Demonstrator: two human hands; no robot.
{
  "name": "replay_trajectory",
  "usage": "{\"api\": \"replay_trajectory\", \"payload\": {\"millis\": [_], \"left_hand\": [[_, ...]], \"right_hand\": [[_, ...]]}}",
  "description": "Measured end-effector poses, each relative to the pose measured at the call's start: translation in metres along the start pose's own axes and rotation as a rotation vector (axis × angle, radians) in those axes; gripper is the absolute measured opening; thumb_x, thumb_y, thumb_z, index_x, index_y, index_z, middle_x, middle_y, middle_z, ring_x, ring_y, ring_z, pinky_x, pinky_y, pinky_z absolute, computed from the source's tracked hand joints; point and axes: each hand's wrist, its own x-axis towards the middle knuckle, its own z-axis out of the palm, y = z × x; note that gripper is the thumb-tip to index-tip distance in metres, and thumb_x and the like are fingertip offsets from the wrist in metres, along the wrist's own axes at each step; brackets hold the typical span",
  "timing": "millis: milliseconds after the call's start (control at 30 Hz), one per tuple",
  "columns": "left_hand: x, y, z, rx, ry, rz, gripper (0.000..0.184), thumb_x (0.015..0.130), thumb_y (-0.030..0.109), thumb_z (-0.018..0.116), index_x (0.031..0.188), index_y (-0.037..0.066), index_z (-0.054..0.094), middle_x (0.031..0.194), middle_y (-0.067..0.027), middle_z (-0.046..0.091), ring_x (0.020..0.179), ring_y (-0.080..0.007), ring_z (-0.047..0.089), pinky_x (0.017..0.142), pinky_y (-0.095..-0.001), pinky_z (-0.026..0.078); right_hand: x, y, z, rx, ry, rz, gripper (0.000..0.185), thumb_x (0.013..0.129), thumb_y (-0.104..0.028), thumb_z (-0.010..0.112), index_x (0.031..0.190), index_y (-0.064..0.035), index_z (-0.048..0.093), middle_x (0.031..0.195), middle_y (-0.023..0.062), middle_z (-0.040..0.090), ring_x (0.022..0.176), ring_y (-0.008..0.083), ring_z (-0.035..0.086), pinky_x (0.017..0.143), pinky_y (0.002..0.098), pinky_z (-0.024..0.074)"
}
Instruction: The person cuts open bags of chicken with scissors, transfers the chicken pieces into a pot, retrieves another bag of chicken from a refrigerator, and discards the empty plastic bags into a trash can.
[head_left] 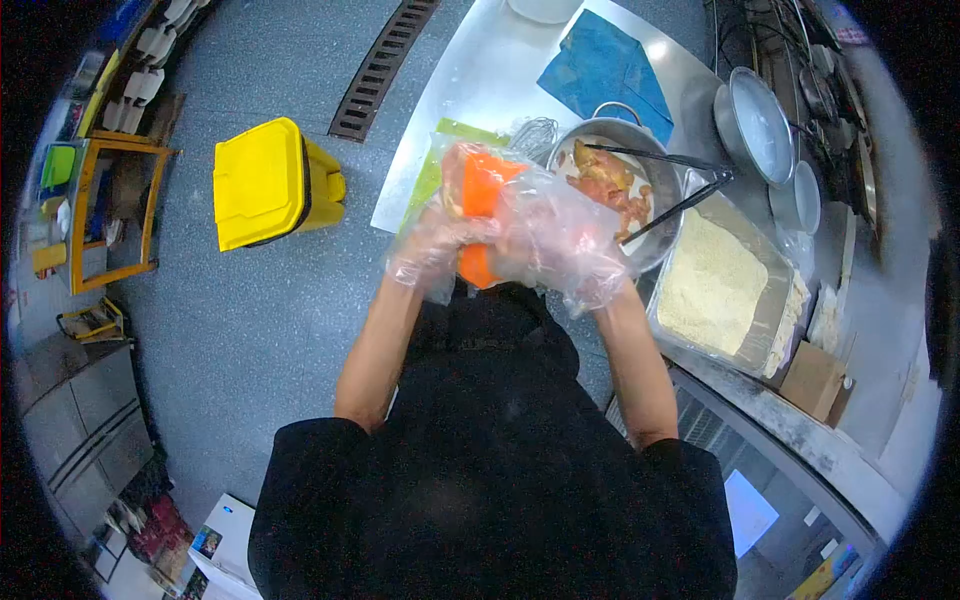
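Both my hands wear clear plastic gloves. My left hand (440, 240) grips the lower left part of a clear plastic bag with an orange panel (490, 183). On the bag's right side is my right hand (570, 235), its fingers blurred and partly hidden by plastic. Just right of it stands a metal bowl (663, 238) with raw meat pieces (606, 185) in it, and black tongs (665, 212) lie across its rim. Behind the bag are a green board (425, 180) and a wire whisk (534, 137).
A tray of pale crumbs (712, 280) sits right of the bowl. A blue cloth (610, 75) lies on the metal table (500, 75). Metal bowls (757, 125) stand at the back right. A yellow bin (262, 185) is on the floor at left. A cardboard box (812, 380) is at right.
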Motion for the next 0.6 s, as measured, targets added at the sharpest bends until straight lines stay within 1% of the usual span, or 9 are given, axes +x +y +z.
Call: {"api": "replay_trajectory", "payload": {"millis": [67,100,167,267,367,433,467,533,600], "left_hand": [[-0.003,0.017,0.019,0.169,0.024,-0.009,0.078,0.072,0.004,0.079,0.139,0.004,0.038,0.124,-0.0093,0.057,0.112,-0.0221,0.058,0.096,-0.0359,0.049],[-0.002,0.022,0.022,0.170,0.040,-0.004,0.077,0.072,0.004,0.079,0.138,0.004,0.039,0.123,-0.0090,0.057,0.111,-0.0214,0.058,0.096,-0.0355,0.049],[-0.003,0.026,0.026,0.170,0.071,-0.007,0.075,0.073,0.003,0.078,0.137,0.004,0.039,0.122,-0.0085,0.058,0.109,-0.0200,0.058,0.095,-0.0347,0.049],[0.001,0.014,0.016,0.268,0.116,0.027,0.072,0.075,0.002,0.078,0.136,0.004,0.040,0.122,-0.0082,0.058,0.108,-0.0190,0.059,0.093,-0.0338,0.050],[0.002,0.005,0.005,0.306,0.179,-0.109,0.070,0.076,0.001,0.077,0.135,0.006,0.040,0.121,-0.0080,0.058,0.108,-0.0185,0.059,0.092,-0.0335,0.051],[0.001,0.001,0.016,0.195,0.241,0.041,0.067,0.077,0.001,0.076,0.134,0.005,0.040,0.121,-0.0084,0.058,0.107,-0.0182,0.059,0.092,-0.0337,0.052],[0.001,0.002,0.021,0.138,0.276,0.120,0.066,0.078,0.001,0.075,0.134,0.005,0.040,0.120,-0.0086,0.058,0.107,-0.0180,0.059,0.092,-0.0337,0.052],[0.001,0.002,0.020,0.210,0.258,0.222,0.066,0.079,0.000,0.074,0.134,0.005,0.039,0.121,-0.0091,0.057,0.107,-0.0184,0.059,0.092,-0.0335,0.052],[0.002,0.005,0.022,0.260,0.274,0.277,0.066,0.079,0.000,0.073,0.134,0.004,0.038,0.122,-0.0096,0.056,0.108,-0.0188,0.058,0.093,-0.0335,0.051]], "right_hand": [[0.010,-0.002,0.000,-0.546,-0.064,-0.083,0.032,0.090,-0.018,0.061,0.119,-0.0031,0.059,0.111,0.0115,0.065,0.099,0.0218,0.063,0.084,0.0346,0.0523],[0.012,-0.009,0.007,-0.856,-0.097,-0.138,0.033,0.090,-0.020,0.062,0.119,-0.0035,0.059,0.110,0.0124,0.065,0.099,0.0223,0.063,0.083,0.0351,0.0518],[0.005,-0.053,0.053,-1.628,-0.203,-0.240,0.035,0.088,-0.025,0.063,0.117,-0.0054,0.060,0.107,0.0143,0.066,0.096,0.0237,0.064,0.081,0.0370,0.0510],[0.011,-0.027,0.026,-1.469,-0.034,-0.252,0.038,0.085,-0.033,0.066,0.113,-0.0075,0.063,0.100,0.0155,0.066,0.091,0.0257,0.065,0.079,0.0385,0.0501],[0.004,-0.016,0.014,-1.423,0.033,-0.662,0.037,0.082,-0.027,0.070,0.112,-0.0057,0.063,0.096,0.0147,0.067,0.089,0.0266,0.065,0.078,0.0379,0.0505],[0.006,-0.006,0.010,-1.323,0.103,-0.818,0.037,0.080,-0.021,0.073,0.112,-0.0042,0.063,0.096,0.0143,0.067,0.088,0.0273,0.065,0.078,0.0375,0.0508],[0.007,-0.004,0.009,-1.265,0.138,-0.831,0.038,0.079,-0.018,0.074,0.112,-0.0034,0.063,0.096,0.0138,0.067,0.088,0.0271,0.065,0.078,0.0368,0.0508],[0.005,-0.007,0.021,-1.154,0.204,-0.816,0.038,0.077,-0.013,0.076,0.111,-0.0020,0.063,0.096,0.0124,0.067,0.088,0.0258,0.065,0.077,0.0349,0.0508],[0.001,-0.025,0.047,-1.004,0.237,-0.733,0.037,0.079,-0.016,0.074,0.112,-0.0024,0.064,0.099,0.0121,0.068,0.089,0.0256,0.065,0.078,0.0344,0.0511]]}}
